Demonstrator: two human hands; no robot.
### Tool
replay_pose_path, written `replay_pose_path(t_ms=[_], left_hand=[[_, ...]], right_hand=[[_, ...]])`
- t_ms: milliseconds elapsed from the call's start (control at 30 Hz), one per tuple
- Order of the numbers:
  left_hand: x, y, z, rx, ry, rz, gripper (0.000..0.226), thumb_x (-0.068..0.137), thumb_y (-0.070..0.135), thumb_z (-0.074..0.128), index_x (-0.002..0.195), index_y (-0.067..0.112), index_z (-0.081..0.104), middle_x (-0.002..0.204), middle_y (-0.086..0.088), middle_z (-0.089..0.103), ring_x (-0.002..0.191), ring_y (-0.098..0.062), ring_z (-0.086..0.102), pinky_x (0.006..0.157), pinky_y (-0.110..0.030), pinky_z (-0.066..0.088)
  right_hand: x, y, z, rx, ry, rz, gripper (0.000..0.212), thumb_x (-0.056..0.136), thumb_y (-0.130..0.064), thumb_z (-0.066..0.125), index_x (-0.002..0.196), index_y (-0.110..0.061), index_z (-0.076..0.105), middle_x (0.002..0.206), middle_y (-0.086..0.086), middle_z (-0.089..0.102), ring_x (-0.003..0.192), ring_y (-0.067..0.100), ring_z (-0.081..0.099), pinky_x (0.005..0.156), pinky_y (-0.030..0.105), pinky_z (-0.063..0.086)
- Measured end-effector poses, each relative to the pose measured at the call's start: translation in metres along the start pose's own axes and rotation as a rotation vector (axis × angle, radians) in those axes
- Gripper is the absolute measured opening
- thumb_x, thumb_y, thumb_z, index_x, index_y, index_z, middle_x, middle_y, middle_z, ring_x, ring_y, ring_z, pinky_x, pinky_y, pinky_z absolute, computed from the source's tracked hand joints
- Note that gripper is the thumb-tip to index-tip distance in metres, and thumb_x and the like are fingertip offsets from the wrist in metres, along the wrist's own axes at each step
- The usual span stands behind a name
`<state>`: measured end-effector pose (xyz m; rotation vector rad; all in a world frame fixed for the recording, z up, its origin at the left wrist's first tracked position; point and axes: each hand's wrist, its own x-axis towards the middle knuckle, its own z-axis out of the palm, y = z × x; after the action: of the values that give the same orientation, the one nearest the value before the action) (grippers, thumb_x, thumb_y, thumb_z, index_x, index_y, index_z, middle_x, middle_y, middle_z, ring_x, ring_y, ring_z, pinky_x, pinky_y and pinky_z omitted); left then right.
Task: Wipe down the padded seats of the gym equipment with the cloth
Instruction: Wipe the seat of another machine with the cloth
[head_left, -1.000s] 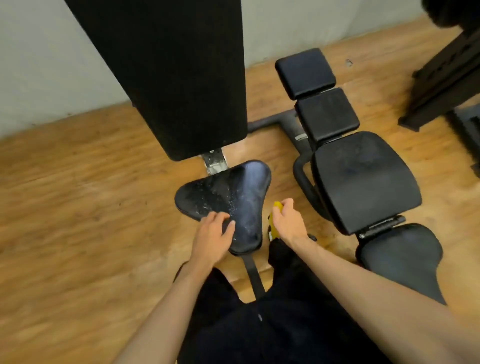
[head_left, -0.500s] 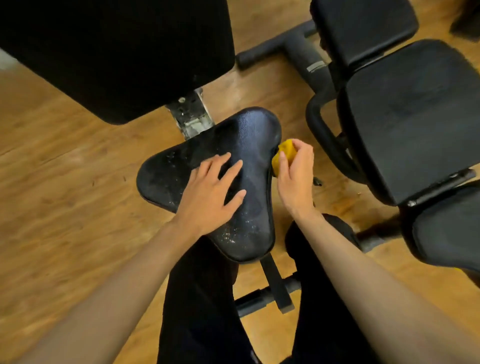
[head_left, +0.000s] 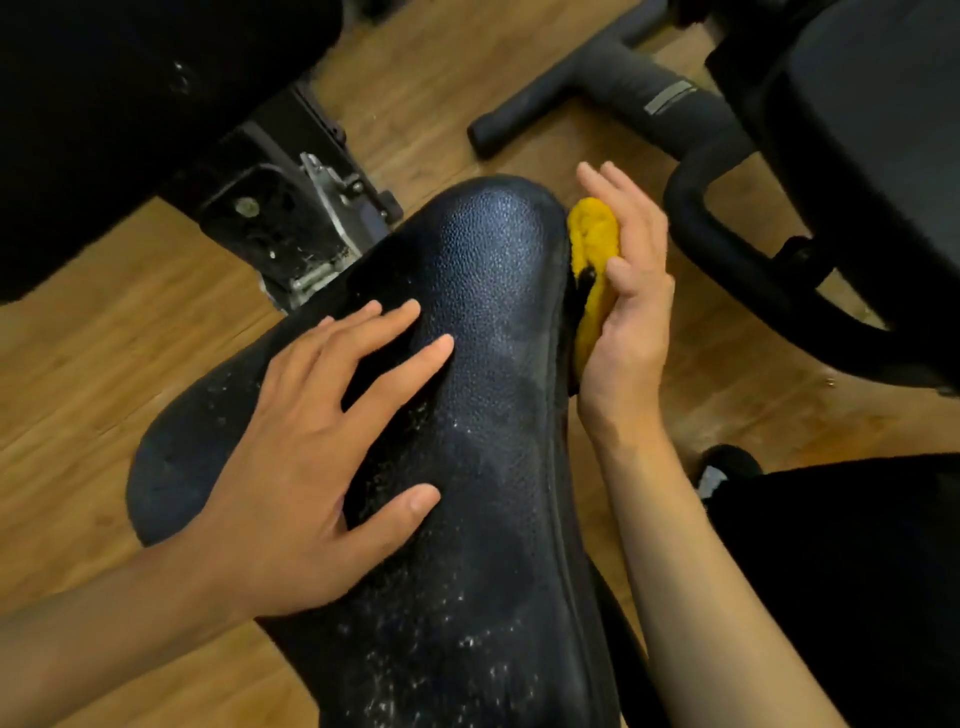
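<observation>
Cloth (head_left: 593, 234) against seat (head_left: 493, 291) edge (in the right hand (head_left: 631, 322))

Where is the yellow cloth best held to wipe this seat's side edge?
Hold the yellow cloth by its outer face, from the right: it is bunched against the right edge of the padded seat, so a palm behind presses it on.

Glossy wooden plank floor (head_left: 104, 338)

black pebble-grained padded seat (head_left: 493, 291): bluish sheen at centre, white specks toward lower frame | yellow-orange fuzzy cloth (head_left: 592, 234): black patch mid-fold | wooden plank floor (head_left: 104, 353): warm brown, streaked grain | dark grey frame tube (head_left: 613, 78), upper right: pale grey band
</observation>
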<state>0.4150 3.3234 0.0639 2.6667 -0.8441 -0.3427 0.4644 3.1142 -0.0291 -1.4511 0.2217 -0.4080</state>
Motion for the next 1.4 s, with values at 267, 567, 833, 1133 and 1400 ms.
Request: replay_pose_path(t_ms=[267, 567, 833, 1133, 1400], left_hand=[[-0.008, -0.004, 0.009, -0.008, 0.051, 0.006, 0.071, 0.099, 0.065, 0.032, 0.159, 0.028, 0.030, 0.166, 0.006, 0.024, 0.155, -0.021, 0.019, 0.119, -0.053, 0.022], [-0.009, -0.003, 0.010, -0.007, 0.108, 0.026, 0.068, 0.096, 0.061, 0.040, 0.157, 0.034, 0.033, 0.163, 0.013, 0.027, 0.152, -0.013, 0.022, 0.120, -0.042, 0.021], [-0.008, -0.004, 0.011, -0.018, 0.130, 0.026, 0.067, 0.095, 0.062, 0.040, 0.155, 0.035, 0.036, 0.161, 0.015, 0.030, 0.149, -0.010, 0.026, 0.120, -0.047, 0.023], [-0.006, 0.002, 0.010, -0.027, 0.116, -0.003, 0.066, 0.093, 0.059, 0.041, 0.154, 0.035, 0.038, 0.156, 0.016, 0.034, 0.142, -0.007, 0.030, 0.119, -0.046, 0.024], [-0.004, 0.000, 0.010, -0.042, 0.129, -0.006, 0.063, 0.093, 0.061, 0.041, 0.152, 0.037, 0.039, 0.154, 0.020, 0.034, 0.143, -0.005, 0.029, 0.118, -0.047, 0.026]], right_hand=[[-0.031, 0.012, -0.001, 0.274, 0.052, 0.013, 0.048, 0.090, -0.018, 0.051, 0.137, -0.012, 0.042, 0.140, 0.018, 0.049, 0.133, 0.026, 0.047, 0.115, 0.047, 0.033], [0.063, -0.015, 0.005, -0.195, -0.314, -0.019, 0.040, 0.089, -0.029, 0.052, 0.124, -0.020, 0.069, 0.121, -0.007, 0.069, 0.117, 0.006, 0.060, 0.109, 0.035, 0.042], [-0.048, -0.026, -0.022, -0.145, -0.279, -0.120, 0.052, 0.098, -0.012, 0.042, 0.150, -0.020, 0.043, 0.157, -0.013, 0.036, 0.143, -0.008, 0.026, 0.117, 0.011, 0.016], [0.082, -0.013, 0.012, -0.129, -0.507, 0.146, 0.043, 0.096, -0.019, 0.054, 0.139, -0.012, 0.057, 0.142, 0.008, 0.057, 0.138, 0.021, 0.045, 0.121, 0.037, 0.026], [-0.021, -0.022, -0.020, -0.138, -0.277, -0.112, 0.047, 0.105, -0.013, 0.043, 0.151, -0.020, 0.038, 0.155, -0.010, 0.037, 0.141, -0.004, 0.029, 0.114, 0.007, 0.017]])
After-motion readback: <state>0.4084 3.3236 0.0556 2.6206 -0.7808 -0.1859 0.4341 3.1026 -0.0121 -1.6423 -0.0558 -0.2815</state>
